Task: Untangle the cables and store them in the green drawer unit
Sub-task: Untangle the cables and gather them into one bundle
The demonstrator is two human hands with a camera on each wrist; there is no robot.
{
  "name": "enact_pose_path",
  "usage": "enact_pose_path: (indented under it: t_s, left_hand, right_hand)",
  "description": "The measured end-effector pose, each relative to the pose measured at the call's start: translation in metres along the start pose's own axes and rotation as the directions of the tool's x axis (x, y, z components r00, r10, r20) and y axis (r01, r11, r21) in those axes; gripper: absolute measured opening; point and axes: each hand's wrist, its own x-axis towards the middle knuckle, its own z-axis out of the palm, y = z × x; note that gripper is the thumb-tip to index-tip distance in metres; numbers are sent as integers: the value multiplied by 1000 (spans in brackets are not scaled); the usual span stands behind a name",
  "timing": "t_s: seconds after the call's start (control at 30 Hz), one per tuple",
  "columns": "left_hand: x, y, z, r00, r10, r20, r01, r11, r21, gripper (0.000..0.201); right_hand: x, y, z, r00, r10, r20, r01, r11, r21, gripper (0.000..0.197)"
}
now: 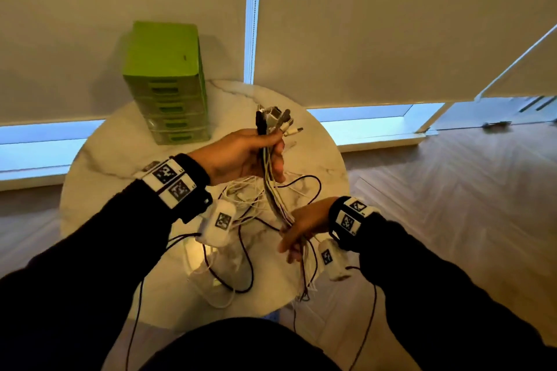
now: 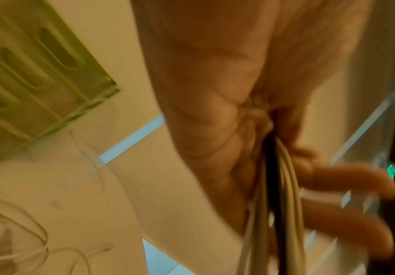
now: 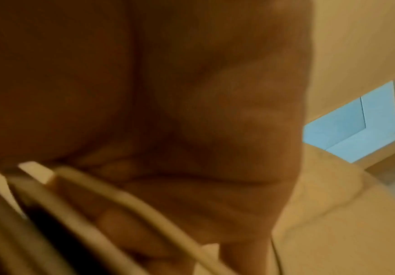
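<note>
My left hand (image 1: pixel 259 153) grips a bundle of white and black cables (image 1: pixel 272 187) just below their plugs (image 1: pixel 275 120), which stick up above my fist. The left wrist view shows the cables (image 2: pixel 283 195) running out of my curled left hand (image 2: pixel 238 121). Lower down, my right hand (image 1: pixel 297 232) wraps loosely round the same bundle; in the blurred right wrist view the cables (image 3: pixel 102 201) cross my right hand's (image 3: pixel 191 167) palm. The loose ends lie tangled (image 1: pixel 241 250) on the round marble table (image 1: pixel 120 159). The green drawer unit (image 1: pixel 168 81) stands at the table's back left, all drawers closed.
Roller blinds (image 1: pixel 391 24) hang right behind the table. Wooden floor (image 1: pixel 452 175) lies to the right. Dark sensor wires (image 1: pixel 134 325) trail from my wrist cameras down past the table's near edge.
</note>
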Motion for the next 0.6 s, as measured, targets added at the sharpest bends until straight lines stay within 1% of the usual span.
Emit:
enact_pose_path:
  t_s: [0.03, 0.07, 0.1, 0.13, 0.17, 0.2, 0.23, 0.27, 0.3, 0.33, 0.37, 0.43, 0.5, 0.53, 0.57, 0.6]
  left_hand:
    - [-7, 3, -11, 999, -29, 20, 29, 1000, 0, 23]
    - [-14, 5, -23, 999, -37, 27, 37, 999, -14, 21]
    - [-19, 6, -31, 1000, -26, 14, 26, 998, -49, 20]
    - [-23, 7, -38, 1000, -2, -28, -1, 995, -103, 20]
    - [-27, 8, -44, 995, 24, -94, -39, 985, -167, 21]
    - [-30, 10, -48, 986, 48, -162, -85, 969, -232, 22]
    - [-32, 13, -50, 971, 76, -226, -141, 947, -289, 22]
    - [-34, 15, -52, 954, 110, -281, -204, 921, -333, 21]
    - [-35, 18, -54, 931, 150, -334, -273, 892, -360, 19]
    - [-35, 20, -55, 901, 193, -389, -344, 863, -369, 17]
    - [-34, 22, -56, 863, 233, -448, -413, 836, -361, 17]
    - [-30, 24, -56, 766, 283, -578, -527, 790, -312, 21]
    - [-24, 26, -55, 642, 304, -704, -606, 763, -224, 25]
    - [-20, 27, -52, 587, 315, -746, -631, 755, -178, 24]
    - [-17, 28, -49, 545, 318, -776, -644, 752, -144, 22]
    - [-14, 28, -46, 517, 312, -797, -648, 751, -127, 21]
  right_hand:
    - [-4, 5, -5, 998, 54, -38, -55, 998, -23, 32]
    - [-6, 8, -13, 985, 87, -151, -99, 993, -72, 37]
    - [-10, 12, -21, 944, 63, -323, -107, 987, -118, 41]
    - [-13, 16, -30, 861, -3, -508, -89, 984, -157, 43]
    - [-14, 18, -37, 735, -94, -671, -60, 977, -202, 42]
    - [-13, 19, -41, 585, -182, -790, -52, 964, -261, 39]
    - [-10, 18, -43, 470, -258, -844, -51, 947, -318, 35]
    - [-7, 14, -39, 400, -317, -860, -32, 933, -358, 31]
    - [-3, 10, -33, 374, -374, -849, 6, 916, -401, 30]
    - [3, 7, -26, 379, -423, -823, 26, 894, -447, 36]
    - [7, 2, -17, 402, -471, -785, 42, 866, -498, 48]
    - [17, -9, 6, 505, -536, -676, 79, 809, -582, 68]
    - [28, -27, 35, 598, -561, -573, 137, 776, -616, 79]
    - [33, -35, 51, 622, -566, -541, 161, 768, -620, 85]
    - [39, -43, 64, 634, -570, -522, 189, 769, -611, 88]
    - [41, -49, 75, 638, -569, -518, 215, 778, -590, 90]
